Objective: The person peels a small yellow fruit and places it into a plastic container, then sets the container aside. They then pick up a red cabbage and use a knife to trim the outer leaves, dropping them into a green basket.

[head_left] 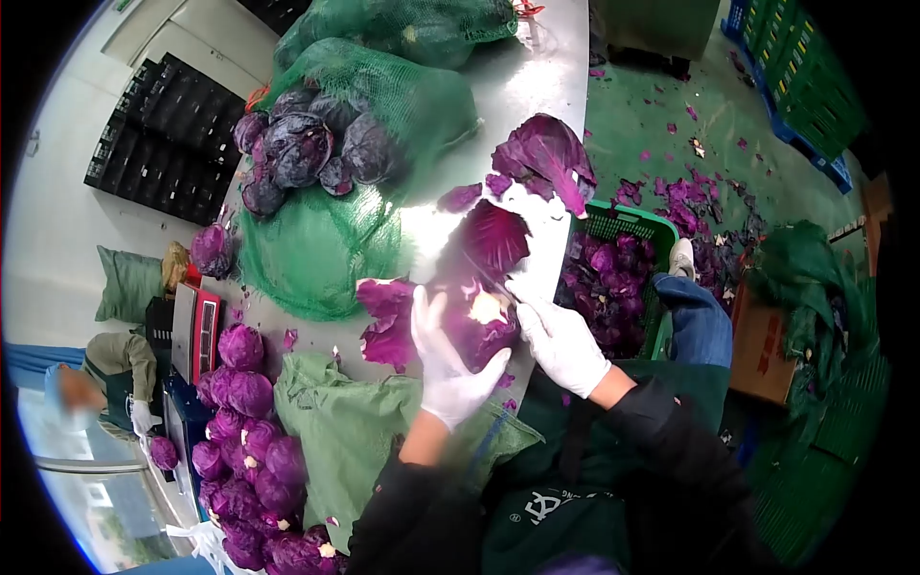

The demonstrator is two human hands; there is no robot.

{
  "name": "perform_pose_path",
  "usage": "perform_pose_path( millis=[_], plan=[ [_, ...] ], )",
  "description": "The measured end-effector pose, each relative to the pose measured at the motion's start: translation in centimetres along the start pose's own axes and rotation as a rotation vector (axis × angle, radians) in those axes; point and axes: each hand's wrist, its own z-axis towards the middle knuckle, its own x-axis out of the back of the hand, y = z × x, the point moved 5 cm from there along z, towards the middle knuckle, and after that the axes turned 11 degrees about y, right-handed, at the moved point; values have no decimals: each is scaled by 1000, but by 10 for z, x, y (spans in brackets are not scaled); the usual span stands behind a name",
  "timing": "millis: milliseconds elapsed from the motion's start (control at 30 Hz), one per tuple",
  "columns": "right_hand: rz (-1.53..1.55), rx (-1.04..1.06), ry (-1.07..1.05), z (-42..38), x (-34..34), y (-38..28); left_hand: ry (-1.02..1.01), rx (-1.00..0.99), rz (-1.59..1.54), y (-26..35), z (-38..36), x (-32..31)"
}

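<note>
A red cabbage (496, 335) with its pale cut stem facing up is cradled in my left hand (444, 372), which wears a white glove. My right hand (563, 347), gloved too, is closed at the cabbage's right edge beside the stem. Whatever its fingers grip is too small and blurred to name. Just beyond the cabbage a loose dark-purple leaf (495, 238) stands up. Torn outer leaves (388, 321) lie left of my left hand. Another large piece of cabbage leaf (544, 158) rests farther off on the metal table (546, 57).
Green mesh sacks (422, 91) and unpeeled cabbages (297, 149) occupy the far left. Peeled cabbages (249, 393) are piled at left beside a green woven sack (335, 412). A green crate (661, 225) of leaves stands at right. Leaf scraps (690, 201) litter the floor. A co-worker (120, 374) is at far left.
</note>
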Motion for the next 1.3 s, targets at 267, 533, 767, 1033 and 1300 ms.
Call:
perform_pose_path(
  millis=[267, 533, 767, 1033, 1300],
  plan=[
    [-239, -53, -205, -1, 0, -13, -84, 31, 194, 8, 4, 6],
    [-403, 84, -1, 16, -6, -1, 17, 44, 229, 5, -4, 0],
    [-200, 121, 59, 21, 20, 1, 127, 111, 209, -7, -30, 10],
    [-295, 0, -185, 3, -5, -27, 122, 42, 255, 4, -19, 2],
    [-395, 47, -61, 15, 3, -20, 85, 15, 322, 13, -11, -7]
  ],
)
